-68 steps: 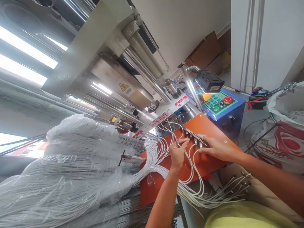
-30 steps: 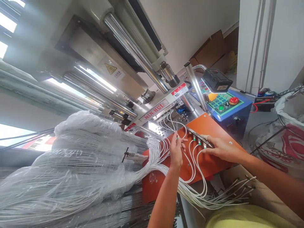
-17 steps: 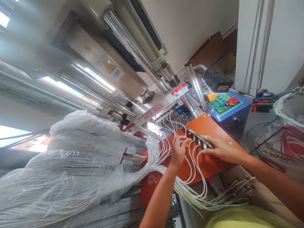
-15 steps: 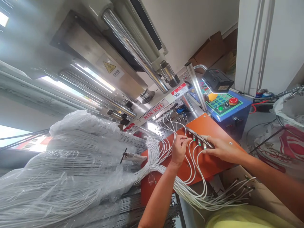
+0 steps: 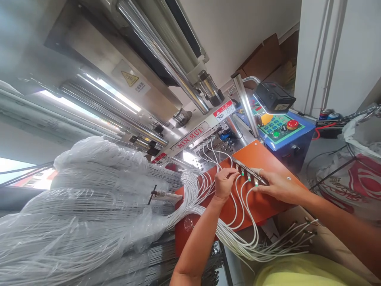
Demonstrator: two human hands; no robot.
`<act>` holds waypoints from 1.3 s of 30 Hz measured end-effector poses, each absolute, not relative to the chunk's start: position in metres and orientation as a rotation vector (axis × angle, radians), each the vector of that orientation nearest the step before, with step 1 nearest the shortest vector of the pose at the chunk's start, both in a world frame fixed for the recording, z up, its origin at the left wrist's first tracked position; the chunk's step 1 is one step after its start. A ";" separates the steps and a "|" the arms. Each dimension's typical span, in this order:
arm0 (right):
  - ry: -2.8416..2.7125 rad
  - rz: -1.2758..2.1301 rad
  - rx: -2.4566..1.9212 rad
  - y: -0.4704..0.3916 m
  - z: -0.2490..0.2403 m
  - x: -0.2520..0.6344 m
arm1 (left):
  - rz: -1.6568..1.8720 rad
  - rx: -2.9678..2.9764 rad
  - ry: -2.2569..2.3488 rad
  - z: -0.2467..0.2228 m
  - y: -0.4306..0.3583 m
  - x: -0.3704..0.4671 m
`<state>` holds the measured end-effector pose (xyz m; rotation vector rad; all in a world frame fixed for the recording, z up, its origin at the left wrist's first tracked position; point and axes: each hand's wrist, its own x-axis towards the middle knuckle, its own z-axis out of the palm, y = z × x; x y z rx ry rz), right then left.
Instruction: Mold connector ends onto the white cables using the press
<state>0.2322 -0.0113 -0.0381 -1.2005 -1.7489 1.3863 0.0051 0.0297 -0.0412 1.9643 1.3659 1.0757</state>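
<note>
A metal fixture bar [image 5: 248, 171] lies slantwise over the orange board [image 5: 269, 159], with white cables [image 5: 245, 202] ending in small green-and-silver connectors [image 5: 249, 179] along its lower edge. My right hand [image 5: 275, 186] grips the bar's right end between thumb and fingers. At the bar's left part, my left hand [image 5: 225, 182] is closed in a pinch at a cable end; the connector there is largely hidden by the fingertips. Loops of cable run from the connectors down into a thick bundle below my hands.
Plastic-wrapped cable bundles [image 5: 98, 210] fill the left. Ahead stands a press [image 5: 190, 139] with cables in its lower plate. A blue control box [image 5: 285, 139] and black lamp [image 5: 274, 97] are at right. A T-handle [image 5: 153, 194] sticks up beside the board.
My left hand has closed its fingers more tightly, and its fingertips sit at the bar's left connectors. My right hand stays on the bar. The view has shifted slightly.
</note>
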 end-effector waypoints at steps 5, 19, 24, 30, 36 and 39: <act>-1.772 1.352 -1.203 -0.012 -0.036 0.233 | 1.086 2.012 1.379 -0.040 0.031 0.007; -2.241 0.824 -1.489 -0.019 -0.034 0.221 | 1.065 2.113 1.375 -0.044 0.033 0.004; -2.512 0.550 -1.673 -0.020 -0.032 0.209 | 0.921 2.092 1.461 -0.039 0.041 0.008; -2.588 0.518 -1.620 -0.014 -0.035 0.220 | 0.698 1.886 1.261 -0.035 0.056 0.006; -2.459 0.306 -1.498 0.053 -0.018 0.209 | 1.128 1.820 1.528 -0.022 0.057 -0.020; -2.461 0.196 -1.253 0.116 -0.003 0.163 | 1.650 1.338 1.746 -0.020 0.078 -0.044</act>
